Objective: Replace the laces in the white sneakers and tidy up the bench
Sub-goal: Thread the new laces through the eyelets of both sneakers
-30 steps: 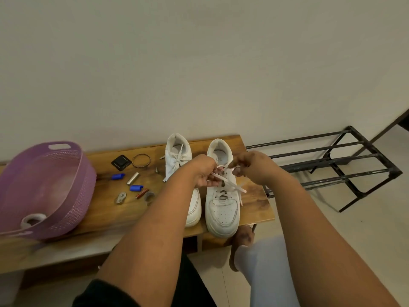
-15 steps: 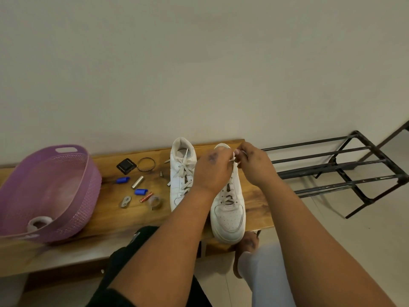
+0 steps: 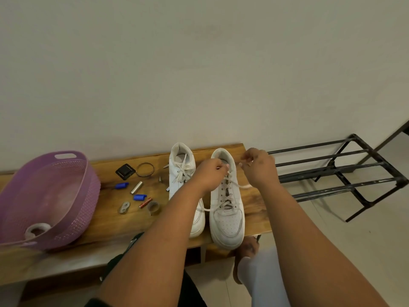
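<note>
Laces point(image 3: 228, 191) on the right sneaker point(image 3: 226, 209), standing on the worktop point(image 3: 106, 220), were at the top eyelets, each end pinched in my hands point(image 3: 210, 173) point(image 3: 257, 166); next probably came tying.

No readable text

Nothing legible shows anywhere: the insole of the left sneaker point(image 3: 182, 161) carries a faint dark mark, too small and blurred to read, and the battery point(image 3: 145, 202) shows no readable print.
</note>
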